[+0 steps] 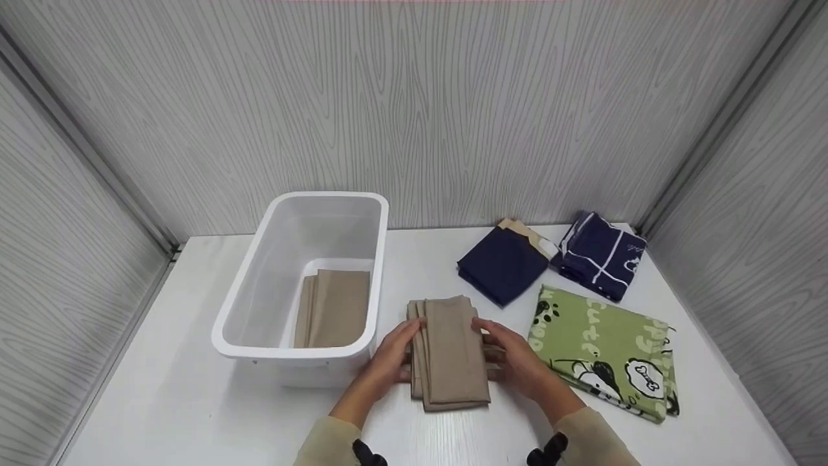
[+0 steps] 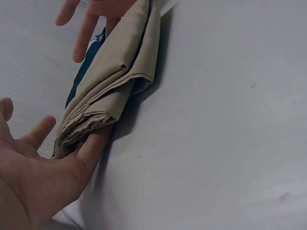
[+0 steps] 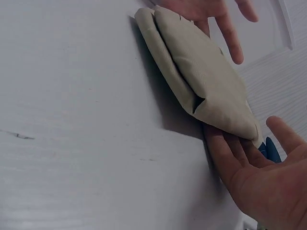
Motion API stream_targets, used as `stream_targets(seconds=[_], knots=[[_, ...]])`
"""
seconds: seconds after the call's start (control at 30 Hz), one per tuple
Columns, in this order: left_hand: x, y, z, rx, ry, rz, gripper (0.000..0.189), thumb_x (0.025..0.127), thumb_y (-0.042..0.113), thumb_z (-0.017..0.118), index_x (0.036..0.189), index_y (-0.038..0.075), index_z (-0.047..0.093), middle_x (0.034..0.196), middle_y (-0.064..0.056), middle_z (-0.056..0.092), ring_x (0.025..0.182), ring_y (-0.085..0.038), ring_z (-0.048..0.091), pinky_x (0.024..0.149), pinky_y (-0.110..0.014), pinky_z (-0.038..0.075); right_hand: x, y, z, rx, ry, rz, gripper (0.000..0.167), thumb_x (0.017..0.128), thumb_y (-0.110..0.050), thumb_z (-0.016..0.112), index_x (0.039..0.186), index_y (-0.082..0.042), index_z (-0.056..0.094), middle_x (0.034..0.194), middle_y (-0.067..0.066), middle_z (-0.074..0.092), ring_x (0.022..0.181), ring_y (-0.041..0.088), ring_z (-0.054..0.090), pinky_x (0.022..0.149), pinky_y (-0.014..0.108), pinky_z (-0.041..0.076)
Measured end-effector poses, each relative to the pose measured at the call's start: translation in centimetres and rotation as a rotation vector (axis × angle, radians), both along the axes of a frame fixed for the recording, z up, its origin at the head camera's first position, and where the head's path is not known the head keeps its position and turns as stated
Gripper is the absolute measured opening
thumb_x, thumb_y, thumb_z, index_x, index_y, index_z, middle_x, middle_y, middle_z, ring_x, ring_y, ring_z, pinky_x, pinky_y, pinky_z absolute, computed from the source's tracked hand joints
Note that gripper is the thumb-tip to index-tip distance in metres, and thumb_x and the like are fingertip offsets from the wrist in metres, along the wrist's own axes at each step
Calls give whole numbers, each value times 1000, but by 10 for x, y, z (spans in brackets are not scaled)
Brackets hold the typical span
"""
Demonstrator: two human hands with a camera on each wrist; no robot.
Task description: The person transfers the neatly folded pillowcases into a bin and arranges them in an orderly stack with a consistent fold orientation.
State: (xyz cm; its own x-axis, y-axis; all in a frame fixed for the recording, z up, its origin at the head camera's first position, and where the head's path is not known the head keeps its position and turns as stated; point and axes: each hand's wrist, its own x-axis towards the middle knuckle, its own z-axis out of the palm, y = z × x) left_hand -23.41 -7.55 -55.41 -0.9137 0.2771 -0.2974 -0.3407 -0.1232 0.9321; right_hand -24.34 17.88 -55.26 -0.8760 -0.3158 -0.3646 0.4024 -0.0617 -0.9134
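Observation:
A folded tan cloth (image 1: 456, 353), several layers thick, lies between the two hands in front of the person in the head view. My left hand (image 1: 391, 353) touches its left side, with fingers reaching beneath the edge; part of them is hidden under the cloth. On the opposite side, my right hand (image 1: 517, 359) has extended fingers tucked under the fabric. In the right wrist view, that hand's thumb (image 3: 285, 134) stands away from the cloth. Dark shadows run beneath the folded cloth (image 2: 110, 76) in both wrist views.
A white plastic tub (image 1: 301, 353) on the left holds another folded tan cloth (image 1: 339, 307). To the right lie a navy cloth with a beige part (image 1: 504, 265), a navy white-lined cloth (image 1: 601, 255) and a green printed cloth (image 1: 598, 343). Wood-grain panels (image 1: 414, 116) enclose the white table (image 1: 162, 388).

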Motion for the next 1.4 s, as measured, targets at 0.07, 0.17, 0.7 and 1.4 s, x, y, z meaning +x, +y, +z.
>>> stream_targets(seconds=[0.07,0.17,0.7,1.4], knots=[[1,-1,-2,-16,22,1,58,103,49,45,149,14,43,139,-20,48,106,-32,63,75,-48,58,0,1,-2,-19,-6,15,66,99,-49,52,153,-14,39,151,19,39,122,28,54,92,42,52],[3,-2,-5,-56,84,1,56,103,43,48,150,13,44,148,-19,43,115,-32,59,82,-47,57,-1,3,-5,-55,8,56,61,102,-37,51,156,-13,33,153,19,37,120,25,55,94,43,52],[9,-6,-15,-157,203,6,57,99,21,59,152,16,41,163,-18,20,140,-36,33,100,-45,48,2,12,-18,-25,124,96,66,94,-6,60,155,-14,35,151,21,37,121,24,54,93,42,52],[9,-5,-21,-132,190,-36,57,95,17,64,149,17,47,159,-16,26,107,-26,60,78,-37,57,8,14,-23,36,228,127,80,82,3,69,154,-11,38,153,19,39,128,29,53,95,35,52]])
